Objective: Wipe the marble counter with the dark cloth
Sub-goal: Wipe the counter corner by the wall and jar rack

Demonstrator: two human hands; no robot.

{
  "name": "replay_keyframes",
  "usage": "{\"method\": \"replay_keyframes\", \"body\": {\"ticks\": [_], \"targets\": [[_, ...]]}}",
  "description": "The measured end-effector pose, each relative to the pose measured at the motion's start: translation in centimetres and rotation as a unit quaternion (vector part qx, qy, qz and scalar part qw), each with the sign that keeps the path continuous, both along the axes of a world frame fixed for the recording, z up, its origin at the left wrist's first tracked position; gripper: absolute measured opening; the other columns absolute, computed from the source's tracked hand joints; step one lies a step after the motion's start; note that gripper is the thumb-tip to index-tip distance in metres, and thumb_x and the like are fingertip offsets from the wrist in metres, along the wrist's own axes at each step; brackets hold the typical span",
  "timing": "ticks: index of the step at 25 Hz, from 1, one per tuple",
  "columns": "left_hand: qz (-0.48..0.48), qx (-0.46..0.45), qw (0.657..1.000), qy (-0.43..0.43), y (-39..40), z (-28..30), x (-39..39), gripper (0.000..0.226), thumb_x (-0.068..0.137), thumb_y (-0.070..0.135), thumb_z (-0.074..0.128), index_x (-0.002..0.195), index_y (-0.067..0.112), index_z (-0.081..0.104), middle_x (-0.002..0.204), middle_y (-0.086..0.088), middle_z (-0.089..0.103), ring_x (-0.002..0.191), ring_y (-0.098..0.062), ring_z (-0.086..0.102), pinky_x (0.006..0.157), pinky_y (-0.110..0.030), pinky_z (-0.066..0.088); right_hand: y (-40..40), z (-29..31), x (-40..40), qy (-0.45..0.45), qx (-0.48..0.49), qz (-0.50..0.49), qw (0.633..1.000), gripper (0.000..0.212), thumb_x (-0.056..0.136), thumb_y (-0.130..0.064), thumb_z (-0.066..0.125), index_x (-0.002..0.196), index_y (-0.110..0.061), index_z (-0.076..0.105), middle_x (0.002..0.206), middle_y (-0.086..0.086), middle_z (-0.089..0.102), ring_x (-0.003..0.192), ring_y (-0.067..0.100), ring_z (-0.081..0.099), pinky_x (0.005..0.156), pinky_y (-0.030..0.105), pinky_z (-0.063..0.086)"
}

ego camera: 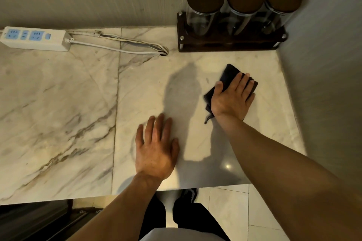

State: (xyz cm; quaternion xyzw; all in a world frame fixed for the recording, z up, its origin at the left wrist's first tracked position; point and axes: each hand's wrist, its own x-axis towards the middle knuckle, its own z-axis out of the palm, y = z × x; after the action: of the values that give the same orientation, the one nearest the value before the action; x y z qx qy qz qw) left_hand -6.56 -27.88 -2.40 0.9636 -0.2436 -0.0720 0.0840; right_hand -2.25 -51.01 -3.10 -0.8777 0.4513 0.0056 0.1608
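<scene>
both forearms reach out from the person's body over the near edge of the marble counter (58, 103). further out, the dark cloth (229, 78) lies folded flat on the right part of the stone, pinned under the right hand (231, 98), whose fingers are spread and pressing down. it looks soft, light and limp, likely to bunch unless held under a flat palm. left hand (156, 150) rests open, fingers spread, bracing. beyond stand a jar rack (231, 43) and a power strip (35, 38).
</scene>
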Motion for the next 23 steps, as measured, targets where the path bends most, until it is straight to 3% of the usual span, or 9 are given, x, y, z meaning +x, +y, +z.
{"method": "replay_keyframes", "body": {"ticks": [10,18,21,23], "targets": [[0.007,0.008,1.0,0.002,-0.1,0.1,-0.2,0.06,0.094,0.046,0.025,0.147,0.018,0.028,0.157,-0.008,0.025,0.145,-0.028,0.01,0.117,-0.05,0.003,3.6,-0.3,-6.9,0.01,-0.015,0.001,1.0,0.072,0.097,-0.054,0.016,0.153,-0.012,-0.001,0.163,0.007,-0.002,0.148,0.023,-0.006,0.119,0.043,-0.004],[-0.007,0.042,0.999,0.003,-0.2,-0.1,-0.3,0.06,0.097,0.044,0.02,0.15,0.018,0.015,0.16,-0.007,0.011,0.146,-0.028,-0.001,0.116,-0.049,-0.001,6.2,0.0,-12.0,-0.008,-0.01,0.019,1.0,0.085,0.089,-0.066,0.021,0.153,-0.014,-0.001,0.163,0.006,-0.002,0.148,0.021,-0.009,0.119,0.043,-0.005],[-0.008,0.049,0.999,0.009,-0.4,0.0,-0.3,0.058,0.097,0.043,0.021,0.149,0.017,0.016,0.16,-0.008,0.012,0.146,-0.028,0.002,0.116,-0.051,0.003,6.5,0.1,-13.7,-0.012,-0.013,0.036,0.999,0.087,0.088,-0.067,0.023,0.153,-0.015,0.0,0.163,0.005,-0.002,0.148,0.021,-0.01,0.118,0.042,-0.007],[-0.016,0.043,0.999,-0.004,-0.5,0.4,-0.3,0.054,0.095,0.038,0.029,0.144,0.014,0.027,0.155,-0.011,0.023,0.142,-0.032,0.014,0.113,-0.054,0.014,6.5,0.1,-14.7,-0.009,-0.017,0.058,0.998,0.087,0.087,-0.067,0.024,0.153,-0.016,0.001,0.163,0.005,-0.002,0.148,0.021,-0.009,0.118,0.042,-0.006]]}}
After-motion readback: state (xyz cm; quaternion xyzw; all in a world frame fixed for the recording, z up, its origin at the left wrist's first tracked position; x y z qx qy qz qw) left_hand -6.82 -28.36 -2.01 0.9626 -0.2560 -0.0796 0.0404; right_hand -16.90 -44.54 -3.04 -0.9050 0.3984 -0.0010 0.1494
